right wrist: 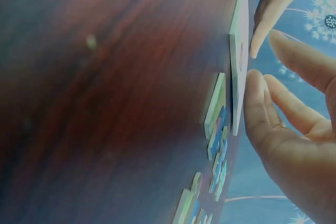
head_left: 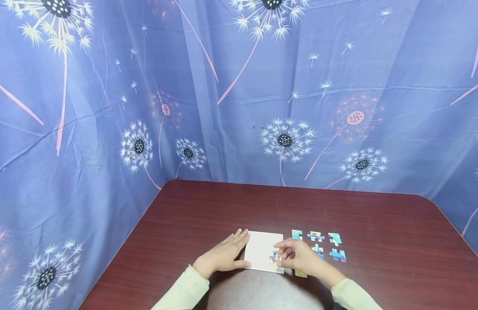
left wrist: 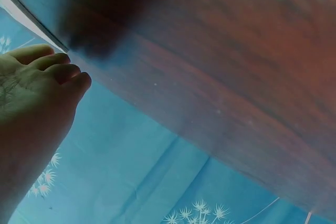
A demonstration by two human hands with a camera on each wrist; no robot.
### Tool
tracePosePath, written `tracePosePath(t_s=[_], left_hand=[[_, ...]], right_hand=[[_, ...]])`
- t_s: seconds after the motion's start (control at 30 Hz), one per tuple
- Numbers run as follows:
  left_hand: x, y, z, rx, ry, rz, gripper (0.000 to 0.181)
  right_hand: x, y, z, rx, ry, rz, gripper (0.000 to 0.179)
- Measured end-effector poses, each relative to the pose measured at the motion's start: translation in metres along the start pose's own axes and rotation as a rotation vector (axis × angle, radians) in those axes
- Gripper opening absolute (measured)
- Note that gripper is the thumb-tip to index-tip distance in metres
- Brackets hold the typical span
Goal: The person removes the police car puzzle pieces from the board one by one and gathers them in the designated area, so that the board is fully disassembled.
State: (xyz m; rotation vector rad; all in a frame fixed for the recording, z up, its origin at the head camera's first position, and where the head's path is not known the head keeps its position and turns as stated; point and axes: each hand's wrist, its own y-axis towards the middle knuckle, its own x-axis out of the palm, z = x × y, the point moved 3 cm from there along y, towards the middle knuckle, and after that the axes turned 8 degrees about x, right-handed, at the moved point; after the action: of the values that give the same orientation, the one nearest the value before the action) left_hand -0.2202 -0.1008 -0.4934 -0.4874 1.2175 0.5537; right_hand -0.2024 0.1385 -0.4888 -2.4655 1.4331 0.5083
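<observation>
A white square board [head_left: 258,249] lies on the table. My left hand [head_left: 224,255] rests along its left edge, fingers extended and thumb at the near left corner. On the right part of the board is a small colourful jigsaw piece [head_left: 275,258]. My right hand [head_left: 298,257] hovers over the board's right edge, thumb and fingertips around that piece. In the right wrist view, a gap shows between the thumb and fingers of the right hand [right wrist: 294,129], with nothing visible held there. More jigsaw pieces [head_left: 337,255] lie right of the board, some partly hidden by the right hand.
The dark red-brown wooden table [head_left: 177,224] has rounded far corners. A blue curtain [head_left: 239,107] with a dandelion print hangs behind it and along its left side.
</observation>
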Motion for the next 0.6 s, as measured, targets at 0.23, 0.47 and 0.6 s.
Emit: tracePosePath(t_s=[0.23,0.47,0.6], left_hand=[[0.0022,0.0006,-0.0006,-0.011,0.022,-0.015,0.081],[0.0009,0.0001,0.0016,-0.006,0.023,-0.020,0.081],[0.0001,0.0004,0.0021,0.002,0.026,-0.022,0.080]], right_hand=[[0.0043,0.0026,-0.0007,-0.014,-0.118,0.032,0.042],[0.0076,0.0046,0.0012,0.000,-0.204,0.059,0.039],[0.0093,0.0060,0.0016,0.035,-0.235,0.065,0.039]])
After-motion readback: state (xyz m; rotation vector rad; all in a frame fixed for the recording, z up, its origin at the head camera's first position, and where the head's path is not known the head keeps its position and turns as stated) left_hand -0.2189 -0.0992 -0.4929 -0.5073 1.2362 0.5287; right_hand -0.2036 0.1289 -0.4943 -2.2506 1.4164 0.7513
